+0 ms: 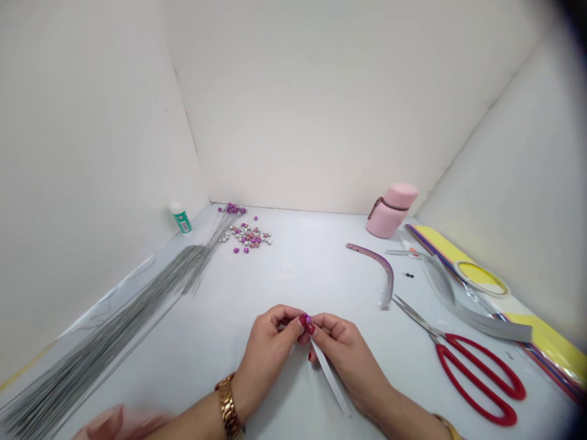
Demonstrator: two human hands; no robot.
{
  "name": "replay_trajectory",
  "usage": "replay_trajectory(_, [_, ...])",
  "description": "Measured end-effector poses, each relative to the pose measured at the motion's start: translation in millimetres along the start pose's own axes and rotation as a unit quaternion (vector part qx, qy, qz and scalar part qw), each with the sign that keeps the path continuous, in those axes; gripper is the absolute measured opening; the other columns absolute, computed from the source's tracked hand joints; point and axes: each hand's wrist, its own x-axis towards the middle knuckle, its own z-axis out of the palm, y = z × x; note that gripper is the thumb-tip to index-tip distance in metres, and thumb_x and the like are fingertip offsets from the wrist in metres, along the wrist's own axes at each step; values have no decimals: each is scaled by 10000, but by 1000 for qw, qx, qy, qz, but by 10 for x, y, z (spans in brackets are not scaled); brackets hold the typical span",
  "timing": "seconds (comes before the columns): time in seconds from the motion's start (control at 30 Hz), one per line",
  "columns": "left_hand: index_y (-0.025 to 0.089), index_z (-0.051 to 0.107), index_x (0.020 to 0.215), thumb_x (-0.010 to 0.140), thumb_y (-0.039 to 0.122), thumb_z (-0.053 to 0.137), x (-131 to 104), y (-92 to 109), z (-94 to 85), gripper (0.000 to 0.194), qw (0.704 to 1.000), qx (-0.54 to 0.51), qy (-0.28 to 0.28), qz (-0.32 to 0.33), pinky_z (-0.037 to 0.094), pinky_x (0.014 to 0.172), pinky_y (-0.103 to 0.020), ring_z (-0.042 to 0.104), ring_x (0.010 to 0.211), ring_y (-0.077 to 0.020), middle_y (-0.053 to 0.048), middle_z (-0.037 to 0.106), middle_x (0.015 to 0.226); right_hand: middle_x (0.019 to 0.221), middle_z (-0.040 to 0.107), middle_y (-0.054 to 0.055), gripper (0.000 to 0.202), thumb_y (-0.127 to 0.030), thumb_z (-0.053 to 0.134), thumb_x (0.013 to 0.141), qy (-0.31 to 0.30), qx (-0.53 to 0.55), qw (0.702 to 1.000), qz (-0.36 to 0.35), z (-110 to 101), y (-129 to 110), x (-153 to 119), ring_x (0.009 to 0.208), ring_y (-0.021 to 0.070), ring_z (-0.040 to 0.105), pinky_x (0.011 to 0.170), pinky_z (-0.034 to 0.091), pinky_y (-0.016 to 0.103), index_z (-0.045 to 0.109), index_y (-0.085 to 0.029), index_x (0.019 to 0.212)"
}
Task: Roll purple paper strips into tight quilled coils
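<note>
Both my hands meet at the front middle of the table. My left hand (275, 336) pinches the folded purple end of a paper strip (331, 379) between thumb and fingers. Pressed against the same small fold, my right hand (342, 345) is closed on it too. The strip's white side hangs down from the fingertips toward the table's front edge. Much of the fold is hidden behind the thumbs. Farther back on the left lie small folded paper stars (251, 235) in purple, pink and silver.
Bundled grey wires (137, 318) stretch along the left. A glue stick (181, 219) stands behind them. On the right are red-handled scissors (458, 354), a curved pink strip (378, 260), grey strips (477, 315), a tape roll (481, 278), coloured paper packs (545, 336) and a pink flask (392, 211).
</note>
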Motion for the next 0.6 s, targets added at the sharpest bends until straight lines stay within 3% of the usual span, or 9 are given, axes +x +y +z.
replay_trajectory(0.1, [142, 576, 871, 784, 252, 505, 5, 13, -26, 158, 999, 10, -28, 18, 444, 573, -262, 560, 528, -127, 12, 553, 591, 585, 569, -13, 218, -337, 563, 774, -9, 1, 1000, -18, -1, -9, -5, 507, 85, 474, 522, 385, 202, 619, -136, 711])
replay_trajectory(0.2, [145, 608, 820, 779, 235, 513, 11, 37, -63, 138, 996, 65, -31, 56, 437, 607, -250, 563, 590, -131, -5, 573, 622, 604, 576, -7, 210, -325, 545, 789, -16, 3, 1000, -22, -2, 5, 1, 511, 83, 472, 513, 377, 201, 604, -138, 715])
replay_trajectory(0.6, [136, 629, 764, 739, 277, 544, 8, 7, -36, 167, 998, 30, 53, 21, 445, 584, -256, 577, 549, -146, 0, 610, 540, 620, 615, 15, 194, -310, 562, 762, 2, -44, 999, 11, 18, 20, 1, 509, 99, 506, 493, 372, 211, 576, -138, 673])
